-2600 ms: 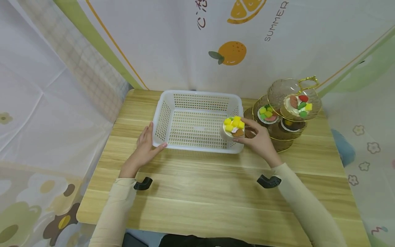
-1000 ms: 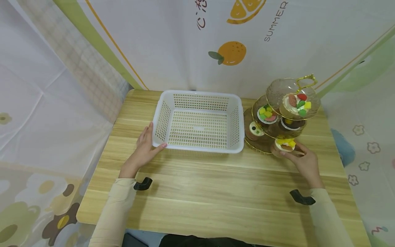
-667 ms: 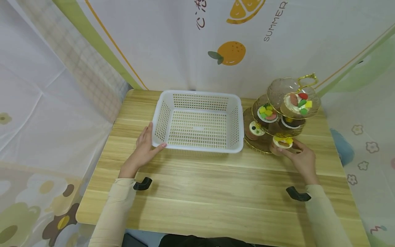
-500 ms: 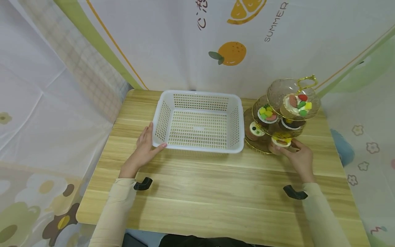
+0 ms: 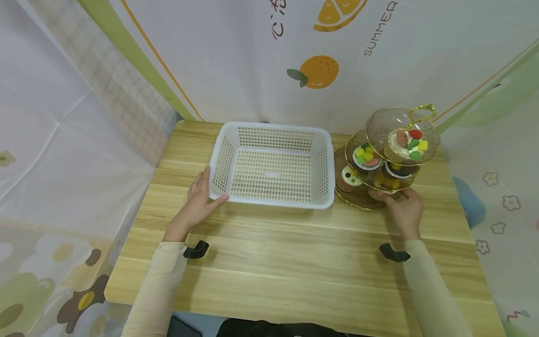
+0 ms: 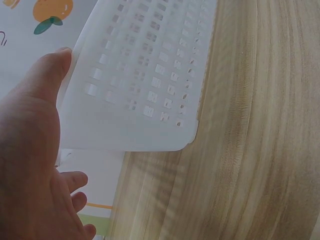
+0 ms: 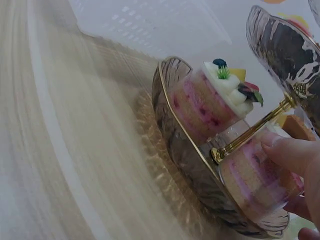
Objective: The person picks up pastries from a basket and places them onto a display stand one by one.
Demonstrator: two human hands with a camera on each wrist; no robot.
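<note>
My right hand (image 5: pixel 407 211) pinches a small layered cake (image 7: pixel 257 175) between thumb and fingers. The cake, with pink and tan layers, is at the bottom tier (image 7: pixel 172 110) of a gold-rimmed three-tier stand; the tier above hides most of its yellow topping in the head view. Another layered cake (image 7: pixel 212 105) with cream and a dark berry sits beside it on that tier. My left hand (image 5: pixel 197 202) lies at the near left corner of a white plastic basket (image 5: pixel 271 204), thumb on the rim and fingers fairly straight along the outer side.
A fruit-topped cake (image 5: pixel 405 145) stands on the stand's top tier, under a gold handle (image 5: pixel 423 111). The middle tier bears two dark cakes, one of them with green and yellow pieces (image 5: pixel 366 157). A patterned curtain (image 5: pixel 252 70) hangs behind the wooden table (image 5: pixel 269 262).
My right hand has carried the yellow-topped cake from above the basket rightwards to the stand, then in under the middle tier. My left hand has stayed at the basket's corner.
</note>
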